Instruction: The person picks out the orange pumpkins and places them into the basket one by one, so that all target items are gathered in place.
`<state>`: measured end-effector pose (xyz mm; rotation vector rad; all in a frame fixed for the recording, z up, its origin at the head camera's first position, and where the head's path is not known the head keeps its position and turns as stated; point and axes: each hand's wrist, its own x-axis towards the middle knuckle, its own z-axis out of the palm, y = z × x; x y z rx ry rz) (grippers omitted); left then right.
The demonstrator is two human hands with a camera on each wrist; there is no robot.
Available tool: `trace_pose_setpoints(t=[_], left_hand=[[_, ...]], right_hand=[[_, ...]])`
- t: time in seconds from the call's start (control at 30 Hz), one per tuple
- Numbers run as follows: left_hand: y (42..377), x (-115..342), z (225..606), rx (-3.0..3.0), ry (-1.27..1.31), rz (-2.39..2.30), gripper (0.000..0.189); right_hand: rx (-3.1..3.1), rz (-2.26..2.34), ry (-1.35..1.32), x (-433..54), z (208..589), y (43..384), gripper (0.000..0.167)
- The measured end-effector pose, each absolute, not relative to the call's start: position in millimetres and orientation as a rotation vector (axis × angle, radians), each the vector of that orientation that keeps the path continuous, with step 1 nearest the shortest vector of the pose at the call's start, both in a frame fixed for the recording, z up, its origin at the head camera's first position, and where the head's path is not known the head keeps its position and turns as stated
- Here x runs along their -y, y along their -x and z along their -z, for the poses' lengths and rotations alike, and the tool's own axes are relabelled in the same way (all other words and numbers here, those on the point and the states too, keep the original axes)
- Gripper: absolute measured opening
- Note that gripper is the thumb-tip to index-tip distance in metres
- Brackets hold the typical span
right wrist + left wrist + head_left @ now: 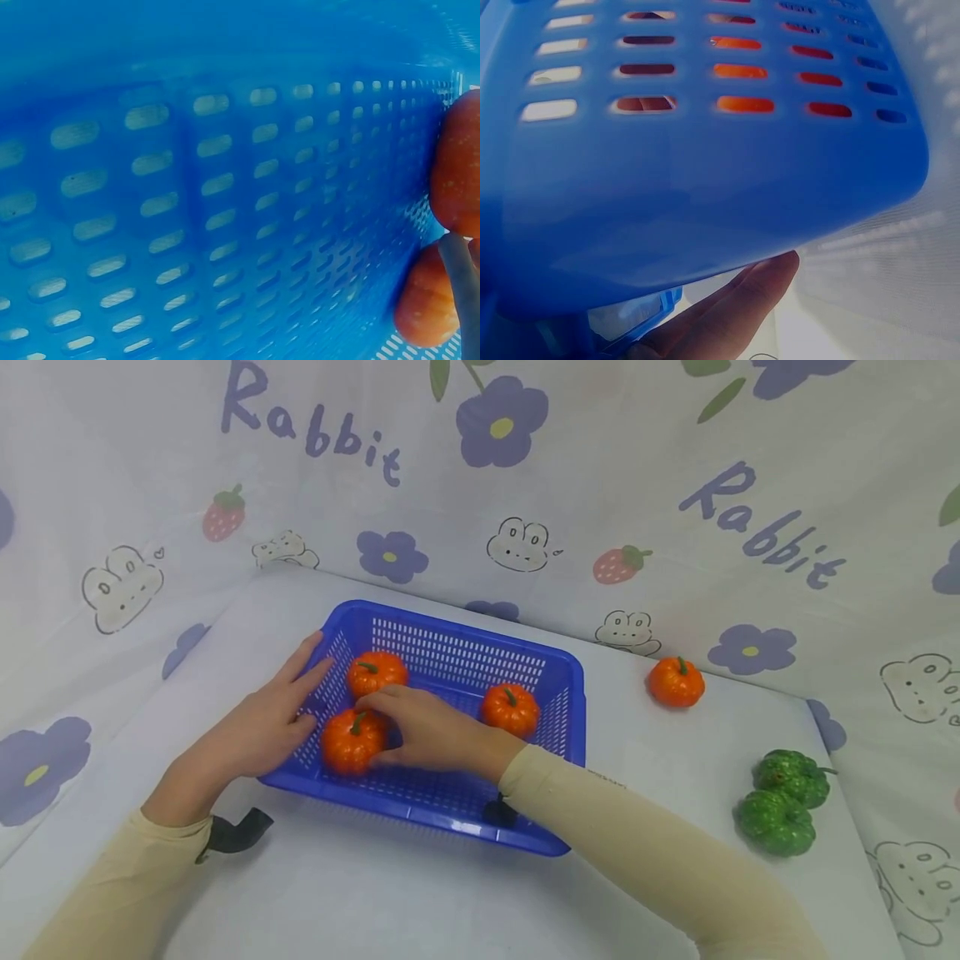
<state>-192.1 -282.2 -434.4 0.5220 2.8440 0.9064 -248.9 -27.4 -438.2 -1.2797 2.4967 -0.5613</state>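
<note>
A blue plastic basket [420, 814] with slotted walls holds three small orange pumpkins. My left hand [266, 727] rests on its left rim, fingers spread and fairly straight; in the left wrist view the fingers [742, 307] reach the rim beside the outer wall. Inside, my right hand [431, 727] grips the front-left pumpkin [348, 745], with fingers over its top and the thumb at its near side. Another pumpkin [378, 670] sits just behind it, and a third pumpkin [512, 706] lies beyond my right wrist. The right wrist view shows mostly slotted basket wall [225, 187].
On the white table [337, 893], an orange pumpkin [677, 682] stands right of the basket. Two green pumpkins [776, 822] sit together near the table's right edge. A printed cloth [450, 502] hangs behind. Black wrist-camera mounts [240, 831] show at both wrists.
</note>
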Motion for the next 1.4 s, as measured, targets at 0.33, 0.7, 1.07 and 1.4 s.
trace_pose_setpoints(t=[0.33,0.7,1.07,1.4], left_hand=[[193,281,433,-2.839,-0.528,-0.912,0.071],[192,282,435,-2.834,-0.541,-0.921,0.072],[192,281,436,-2.841,-0.545,-0.906,0.073],[192,280,436,-2.854,-0.550,-0.903,0.072]], right_hand=[[-2.535,0.589,1.306,24,433,253,0.070],[-2.663,0.651,1.199,20,404,250,0.075],[-2.715,0.897,1.184,-1,378,256,0.071],[-2.727,1.131,1.164,-29,362,257,0.073]])
